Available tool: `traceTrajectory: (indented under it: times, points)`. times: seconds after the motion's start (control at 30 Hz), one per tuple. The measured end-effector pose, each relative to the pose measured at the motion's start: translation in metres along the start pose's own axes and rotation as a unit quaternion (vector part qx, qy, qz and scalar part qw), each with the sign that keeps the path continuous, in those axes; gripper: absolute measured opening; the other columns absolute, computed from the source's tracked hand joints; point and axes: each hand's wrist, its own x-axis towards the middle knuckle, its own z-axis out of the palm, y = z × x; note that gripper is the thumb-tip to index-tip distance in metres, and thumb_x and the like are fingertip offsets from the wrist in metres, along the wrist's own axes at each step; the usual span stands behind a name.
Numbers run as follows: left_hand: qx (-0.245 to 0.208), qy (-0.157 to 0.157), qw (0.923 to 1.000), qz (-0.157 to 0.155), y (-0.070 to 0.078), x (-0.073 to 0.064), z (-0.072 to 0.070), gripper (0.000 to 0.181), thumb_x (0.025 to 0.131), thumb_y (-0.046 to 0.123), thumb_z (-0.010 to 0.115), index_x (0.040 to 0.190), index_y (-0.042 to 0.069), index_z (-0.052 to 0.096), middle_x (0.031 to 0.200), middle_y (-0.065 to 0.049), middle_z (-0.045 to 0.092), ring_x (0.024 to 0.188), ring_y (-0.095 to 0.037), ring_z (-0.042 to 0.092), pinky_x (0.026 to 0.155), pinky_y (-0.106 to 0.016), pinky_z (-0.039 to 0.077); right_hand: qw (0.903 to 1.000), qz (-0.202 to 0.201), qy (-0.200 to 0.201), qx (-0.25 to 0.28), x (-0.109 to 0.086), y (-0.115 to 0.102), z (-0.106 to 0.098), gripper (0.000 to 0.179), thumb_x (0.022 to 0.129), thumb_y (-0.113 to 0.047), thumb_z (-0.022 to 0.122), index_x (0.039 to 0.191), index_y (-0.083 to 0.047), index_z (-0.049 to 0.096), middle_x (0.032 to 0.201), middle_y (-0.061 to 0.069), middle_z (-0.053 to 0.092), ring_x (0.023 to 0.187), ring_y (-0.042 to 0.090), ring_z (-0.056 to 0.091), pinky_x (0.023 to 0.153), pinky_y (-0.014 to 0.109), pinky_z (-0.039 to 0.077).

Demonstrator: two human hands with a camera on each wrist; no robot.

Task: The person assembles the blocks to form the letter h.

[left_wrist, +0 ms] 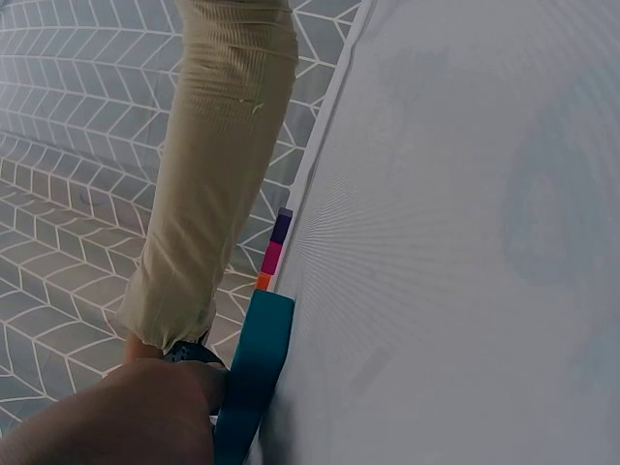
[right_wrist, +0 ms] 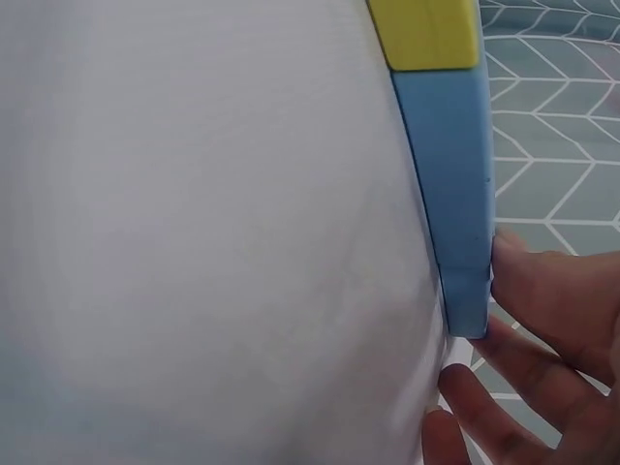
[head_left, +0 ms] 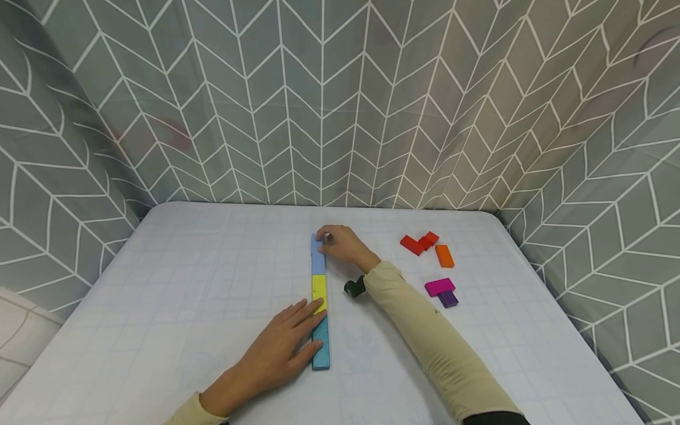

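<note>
A straight row of flat blocks runs away from me in the head view: a teal block [head_left: 321,354] nearest, a yellow block [head_left: 319,285] in the middle, light blue [head_left: 317,263] at the far end. My left hand [head_left: 276,345] lies across the near half, fingers extended over the yellow and teal blocks, thumb on the teal one. At the far end, my right hand [head_left: 342,243] pinches a short light blue block [right_wrist: 467,302] with bent fingers. In the right wrist view, a seam divides it from the longer light blue block [right_wrist: 444,160].
Right of the row lie several red blocks [head_left: 411,245], an orange block [head_left: 444,256], a magenta block [head_left: 439,287] and a purple block [head_left: 448,298]. A dark wrist camera [head_left: 355,287] sits under my right wrist. Patterned curtains [head_left: 340,106] border the white table [head_left: 212,254].
</note>
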Motion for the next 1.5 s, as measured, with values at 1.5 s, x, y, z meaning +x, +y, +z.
traceTrajectory:
  times: [1.5]
  points:
    - [0.009, -0.003, 1.0000, -0.001, 0.002, 0.002, -0.001, 0.056, 0.107, 0.044, 0.057, 0.154, 0.014, 0.054, 0.164, 0.000, 0.039, 0.151, -0.030, 0.031, 0.120, -0.053, 0.028, 0.9912, -0.038, 0.125, 0.021, -0.073, 0.040, -0.049, 0.026, 0.098, -0.005, 0.069, 0.124, -0.002, 0.071, 0.132, 0.013, 0.067, 0.120, 0.031, 0.061, 0.095, 0.048, 0.055]
